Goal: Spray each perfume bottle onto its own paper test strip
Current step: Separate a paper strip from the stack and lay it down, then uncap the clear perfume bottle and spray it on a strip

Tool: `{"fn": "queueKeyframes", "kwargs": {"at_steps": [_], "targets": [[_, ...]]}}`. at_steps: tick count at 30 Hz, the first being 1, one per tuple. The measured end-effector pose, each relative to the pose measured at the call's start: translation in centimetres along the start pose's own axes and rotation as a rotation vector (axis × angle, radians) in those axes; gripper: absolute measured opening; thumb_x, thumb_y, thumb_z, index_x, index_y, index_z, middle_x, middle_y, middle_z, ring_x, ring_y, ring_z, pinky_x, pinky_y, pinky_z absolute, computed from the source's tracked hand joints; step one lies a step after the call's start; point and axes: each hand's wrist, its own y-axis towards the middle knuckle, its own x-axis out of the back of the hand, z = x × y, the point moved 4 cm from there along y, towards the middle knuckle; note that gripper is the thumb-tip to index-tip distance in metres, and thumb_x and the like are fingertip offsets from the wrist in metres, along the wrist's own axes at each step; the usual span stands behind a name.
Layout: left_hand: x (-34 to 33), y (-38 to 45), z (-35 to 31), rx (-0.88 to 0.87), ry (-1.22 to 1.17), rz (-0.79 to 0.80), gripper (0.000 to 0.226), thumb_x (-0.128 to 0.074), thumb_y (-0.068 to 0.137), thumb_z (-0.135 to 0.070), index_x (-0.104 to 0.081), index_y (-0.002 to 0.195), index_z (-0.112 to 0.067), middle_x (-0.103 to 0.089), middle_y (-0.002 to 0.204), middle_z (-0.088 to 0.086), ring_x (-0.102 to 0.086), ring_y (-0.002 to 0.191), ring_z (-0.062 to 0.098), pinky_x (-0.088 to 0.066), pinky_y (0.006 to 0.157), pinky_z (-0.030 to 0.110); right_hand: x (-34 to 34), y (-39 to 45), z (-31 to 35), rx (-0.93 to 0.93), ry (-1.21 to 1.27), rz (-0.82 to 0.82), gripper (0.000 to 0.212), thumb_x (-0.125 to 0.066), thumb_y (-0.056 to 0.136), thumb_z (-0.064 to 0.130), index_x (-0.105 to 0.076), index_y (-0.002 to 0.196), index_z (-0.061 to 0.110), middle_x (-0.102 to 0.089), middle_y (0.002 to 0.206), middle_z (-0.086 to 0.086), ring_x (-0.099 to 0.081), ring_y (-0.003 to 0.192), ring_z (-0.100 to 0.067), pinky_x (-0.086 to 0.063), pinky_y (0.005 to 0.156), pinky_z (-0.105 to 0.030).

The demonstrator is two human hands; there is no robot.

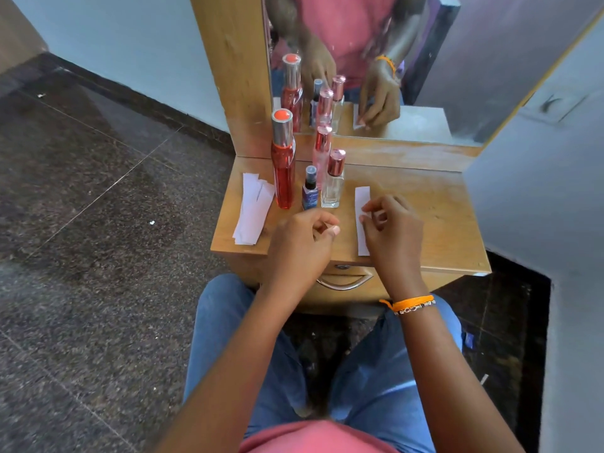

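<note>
The right hand covers the lower part of a paper strip it pinches on the wooden tabletop. The left hand hovers loosely curled, holding nothing. Beyond stand four perfume bottles, spare strips left, then a mirror between pale walls.

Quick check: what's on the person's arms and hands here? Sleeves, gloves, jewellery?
Both forearms are bare: no long sleeves, no gloves. The right hand has an orange thread band at the wrist, with a thin beaded bracelet beside it. The left hand and its wrist show nothing worn. No rings visible.
</note>
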Motion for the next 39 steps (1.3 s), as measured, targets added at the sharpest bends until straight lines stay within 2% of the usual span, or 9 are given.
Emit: {"fn": "queueKeyframes", "kwargs": {"at_steps": [4, 9, 16, 20, 24, 26, 31, 34, 39], "targets": [[0.4, 0.0, 0.0, -0.002, -0.040, -0.085, 0.013, -0.063, 0.083, -0.020, -0.068, 0.092, -0.027, -0.063, 0.082, -0.015, -0.054, 0.074, -0.005, -0.036, 0.063, 0.009, 0.2, 0.5, 1.0, 0.051, 0.034, -0.031, 0.033, -0.071, 0.074, 0.000, -0.062, 0.104, 0.008, -0.058, 0.109, -0.012, -0.053, 0.100, -0.030, -0.041, 0.081, -0.030], [0.7, -0.1, -0.1, -0.016, -0.082, -0.084, 0.015, -0.062, 0.084, -0.015, -0.068, 0.088, -0.029, -0.065, 0.082, -0.013, -0.055, 0.076, -0.005, -0.040, 0.066, 0.010, -1.5, 1.7, 3.1, 0.092, 0.297, 0.172, 0.054, -0.074, 0.075, 0.003, -0.053, 0.125, 0.012, -0.062, 0.119, -0.003, -0.056, 0.108, -0.014, -0.046, 0.088, -0.023], [1.0, -0.5, -0.5, -0.031, -0.130, -0.075, 0.017, -0.061, 0.085, -0.011, -0.068, 0.087, -0.026, -0.062, 0.078, -0.019, -0.056, 0.076, -0.008, -0.037, 0.065, -0.001, -1.6, 2.2, 2.9, 0.028, 0.389, 0.130, 0.038, -0.070, 0.080, 0.003, -0.055, 0.114, 0.003, -0.065, 0.102, -0.008, -0.064, 0.094, -0.023, -0.053, 0.085, -0.039], [1.0, -0.7, -2.0, -0.080, -0.290, -0.103, 0.005, -0.059, 0.086, -0.020, -0.062, 0.089, -0.023, -0.062, 0.084, -0.014, -0.056, 0.081, -0.004, -0.040, 0.069, 0.005, 0.7, 1.0, 2.2, 0.030, 0.591, 0.129, 0.039, -0.072, 0.080, 0.008, -0.049, 0.109, 0.022, -0.065, 0.093, 0.000, -0.064, 0.086, -0.010, -0.051, 0.077, -0.021], [0.5, -0.8, -3.7, -0.122, -0.395, -0.042, 0.021, -0.056, 0.089, -0.029, -0.053, 0.109, -0.023, -0.053, 0.107, -0.006, -0.054, 0.101, 0.008, -0.046, 0.087, 0.022, 2.2, -0.5, 2.6, 0.108, 0.674, 0.229, 0.039, -0.068, 0.080, 0.006, -0.050, 0.105, 0.030, -0.071, 0.092, 0.010, -0.067, 0.090, -0.011, -0.050, 0.078, -0.019], [0.3, -0.9, -4.1, -0.129, -0.405, 0.048, 0.020, -0.054, 0.091, -0.028, -0.055, 0.111, -0.023, -0.060, 0.107, -0.004, -0.058, 0.101, 0.007, -0.047, 0.088, 0.025, 2.5, -1.0, 2.5, 0.088, 0.698, 0.240, 0.043, -0.068, 0.081, 0.000, -0.054, 0.103, 0.033, -0.072, 0.095, 0.013, -0.068, 0.093, -0.009, -0.051, 0.078, -0.017], [0.6, -1.0, -3.3, -0.106, -0.353, 0.077, 0.019, -0.057, 0.089, -0.028, -0.059, 0.108, -0.027, -0.063, 0.099, -0.017, -0.058, 0.092, -0.004, -0.042, 0.075, 0.005, 4.7, -0.7, 2.4, 0.066, 0.556, 0.187, 0.031, -0.056, 0.091, 0.000, -0.063, 0.109, 0.024, -0.068, 0.113, 0.002, -0.062, 0.110, -0.007, -0.051, 0.090, -0.026], [0.4, -1.2, -3.5, -0.134, -0.290, 0.042, 0.023, -0.060, 0.088, -0.027, -0.062, 0.110, -0.021, -0.065, 0.101, -0.012, -0.055, 0.089, -0.005, -0.038, 0.070, 0.000, 5.3, -0.4, 4.2, 0.005, 0.788, 0.193, 0.024, -0.046, 0.098, 0.010, -0.055, 0.119, 0.017, -0.064, 0.118, 0.001, -0.059, 0.112, -0.011, -0.046, 0.099, -0.033], [0.2, -1.8, -4.6, -0.236, -0.307, 0.048, 0.023, -0.057, 0.089, -0.022, -0.061, 0.112, -0.020, -0.061, 0.097, -0.018, -0.056, 0.087, -0.009, -0.038, 0.072, 0.001, 4.8, -0.3, 7.5, -0.026, 1.023, 0.229, 0.023, -0.048, 0.092, 0.015, -0.049, 0.115, 0.015, -0.050, 0.076, 0.005, -0.050, 0.065, 0.002, -0.043, 0.060, -0.013]]}}
